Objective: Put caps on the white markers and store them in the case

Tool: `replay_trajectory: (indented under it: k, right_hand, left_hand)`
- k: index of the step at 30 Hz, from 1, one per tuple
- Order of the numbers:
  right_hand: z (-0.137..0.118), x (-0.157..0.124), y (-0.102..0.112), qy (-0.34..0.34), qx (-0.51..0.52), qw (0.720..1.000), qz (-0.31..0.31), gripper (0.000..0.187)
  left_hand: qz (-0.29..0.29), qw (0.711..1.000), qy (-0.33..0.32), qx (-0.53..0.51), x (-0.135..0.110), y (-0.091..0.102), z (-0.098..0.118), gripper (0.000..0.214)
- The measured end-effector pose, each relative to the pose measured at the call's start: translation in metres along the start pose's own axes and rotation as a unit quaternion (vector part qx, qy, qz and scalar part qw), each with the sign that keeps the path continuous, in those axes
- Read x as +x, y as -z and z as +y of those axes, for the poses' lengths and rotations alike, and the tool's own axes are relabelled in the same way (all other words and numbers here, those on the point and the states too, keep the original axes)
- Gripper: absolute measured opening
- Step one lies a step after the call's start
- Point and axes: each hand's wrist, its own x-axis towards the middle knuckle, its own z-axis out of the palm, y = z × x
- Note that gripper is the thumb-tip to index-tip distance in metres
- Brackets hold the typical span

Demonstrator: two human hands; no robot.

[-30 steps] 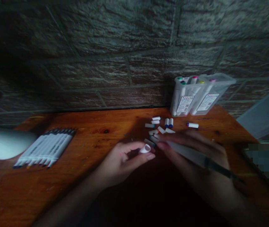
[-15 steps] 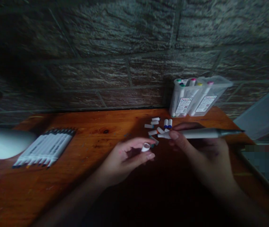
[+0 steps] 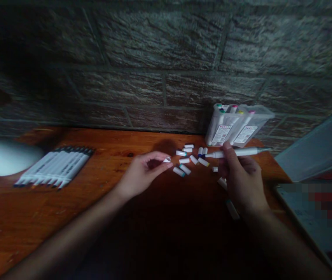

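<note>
Between the thumb and fingers of my left hand (image 3: pixel 145 171) is a white marker cap (image 3: pixel 166 160), its hollow end facing right. My right hand (image 3: pixel 240 179) pinches an uncapped white marker (image 3: pixel 247 152), held nearly level. One end of it points left over the loose caps; the other, dark and pointed, reaches out to the right. Several loose marker caps (image 3: pixel 184 160) with coloured ends lie on the wooden table between my hands. More white caps (image 3: pixel 232 210) lie below and partly behind my right hand.
A row of white markers (image 3: pixel 56 165) lies side by side at the left. Two clear plastic cases (image 3: pixel 246 126) with some markers stand at the back right against the brick wall (image 3: pixel 142 89). A white rounded object (image 3: pixel 5 157) juts in at the left edge.
My left hand with the cap has moved left and away from the marker. The marker in my right hand has shifted lower right of the cases, uncovering more loose caps.
</note>
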Motion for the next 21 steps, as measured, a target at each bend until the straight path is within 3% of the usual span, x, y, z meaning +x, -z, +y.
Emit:
replay_trajectory:
  k: [8,11,13,15,17,19,21]
  right_hand:
    - [0.002,0.001,0.0,0.012,-0.034,0.999,-0.017,0.047]
    - [0.006,0.01,0.007,0.04,-0.045,0.998,-0.023,0.039]
    - [0.011,0.016,0.011,0.098,-0.068,0.992,-0.039,0.03]
    - [0.018,0.023,0.014,0.164,-0.151,0.971,-0.085,0.022]
    - [0.025,0.028,0.014,0.202,-0.27,0.929,-0.15,0.026]
    - [0.031,0.034,0.011,0.217,-0.357,0.886,-0.201,0.034]
    - [0.035,0.039,0.007,0.219,-0.4,0.864,-0.214,0.036]
  left_hand:
    - [-0.009,0.994,-0.01,0.109,0.006,0.005,-0.02,0.019]
    - [-0.005,0.993,-0.004,0.115,0.006,0.005,-0.022,0.035]
    - [-0.008,0.994,-0.001,0.109,0.006,0.005,-0.023,0.056]
    - [-0.002,0.995,-0.007,0.104,0.005,0.005,-0.022,0.072]
    - [0.022,0.994,-0.024,0.107,0.003,0.004,-0.018,0.078]
    - [0.057,0.991,-0.037,0.113,0.002,0.004,-0.01,0.077]
    - [0.102,0.988,-0.043,0.104,0.001,0.005,-0.001,0.068]
